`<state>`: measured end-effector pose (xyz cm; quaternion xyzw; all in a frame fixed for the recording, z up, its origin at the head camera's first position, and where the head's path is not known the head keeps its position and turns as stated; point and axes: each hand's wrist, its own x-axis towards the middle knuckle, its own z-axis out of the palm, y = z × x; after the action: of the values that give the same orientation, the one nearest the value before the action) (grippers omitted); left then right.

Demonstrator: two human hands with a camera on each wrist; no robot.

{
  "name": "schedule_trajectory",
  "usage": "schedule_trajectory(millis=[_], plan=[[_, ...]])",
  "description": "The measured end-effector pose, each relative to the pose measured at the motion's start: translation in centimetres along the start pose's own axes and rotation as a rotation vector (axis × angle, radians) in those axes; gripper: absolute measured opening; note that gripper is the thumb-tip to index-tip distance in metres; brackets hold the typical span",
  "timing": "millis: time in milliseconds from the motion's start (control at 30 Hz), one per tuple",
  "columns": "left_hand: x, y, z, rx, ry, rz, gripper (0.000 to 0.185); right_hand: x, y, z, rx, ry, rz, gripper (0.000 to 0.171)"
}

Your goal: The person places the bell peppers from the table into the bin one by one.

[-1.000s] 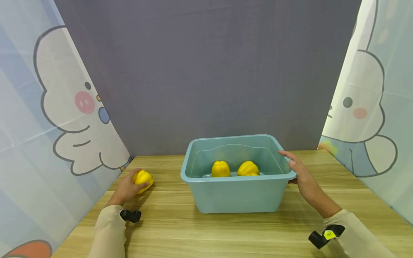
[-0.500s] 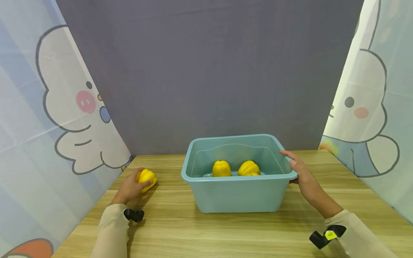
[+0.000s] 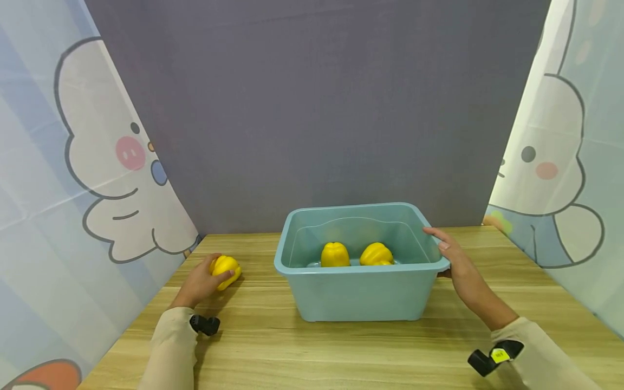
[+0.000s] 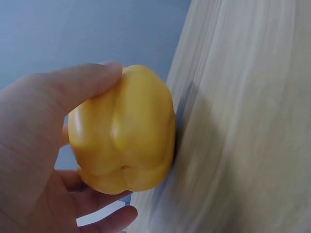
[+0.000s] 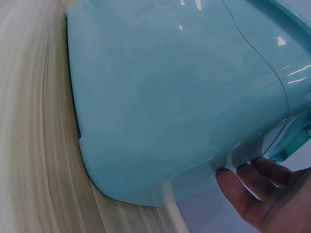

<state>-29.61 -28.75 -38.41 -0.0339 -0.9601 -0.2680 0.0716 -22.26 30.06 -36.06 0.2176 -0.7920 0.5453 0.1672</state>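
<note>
At the left of the table, my left hand [image 3: 201,281] grips a yellow bell pepper [image 3: 226,272], its thumb on the near side. Up close in the left wrist view, the same bell pepper [image 4: 126,131] sits between thumb and fingers, low beside the tabletop. My right hand [image 3: 460,271] holds the right rim of a blue-green plastic tub [image 3: 361,295], with some fingers beneath the rim on the outside wall. Inside the tub are two more yellow peppers, one upright [image 3: 335,254] and one lying tilted [image 3: 377,254].
The tub stands on a wood-grain table [image 3: 273,352]. A dark grey panel [image 3: 312,108] rises along the back edge. Printed cartoon curtains [image 3: 112,179] hang at both sides.
My left hand has shifted slightly to the right with the bell pepper in its grip. My right hand and the tub have stayed in place.
</note>
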Motion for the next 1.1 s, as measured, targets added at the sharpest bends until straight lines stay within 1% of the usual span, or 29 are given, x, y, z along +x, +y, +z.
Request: schedule_trajectory(millis=[267, 600, 733, 867, 1100], plan=[[0.1, 0.4, -0.1, -0.029, -0.025, 0.003, 0.086, 0.0, 0.0, 0.1, 0.023, 0.0, 0.013, 0.05], [0.2, 0.5, 0.0, -0.046, -0.03, 0.011, 0.086, 0.0, 0.2, 0.0, 0.029, -0.002, -0.008, 0.051], [0.2, 0.7, -0.2, -0.043, -0.028, 0.022, 0.085, 0.0, 0.1, 0.0, 0.026, -0.002, -0.007, 0.051], [0.3, 1.1, -0.4, -0.026, -0.013, 0.043, 0.085, 0.0, 0.1, 0.0, 0.013, 0.0, -0.004, 0.051], [0.3, 2.0, -0.4, -0.03, 0.031, 0.05, 0.084, 0.0, 0.1, 0.1, 0.012, 0.007, -0.001, 0.05]])
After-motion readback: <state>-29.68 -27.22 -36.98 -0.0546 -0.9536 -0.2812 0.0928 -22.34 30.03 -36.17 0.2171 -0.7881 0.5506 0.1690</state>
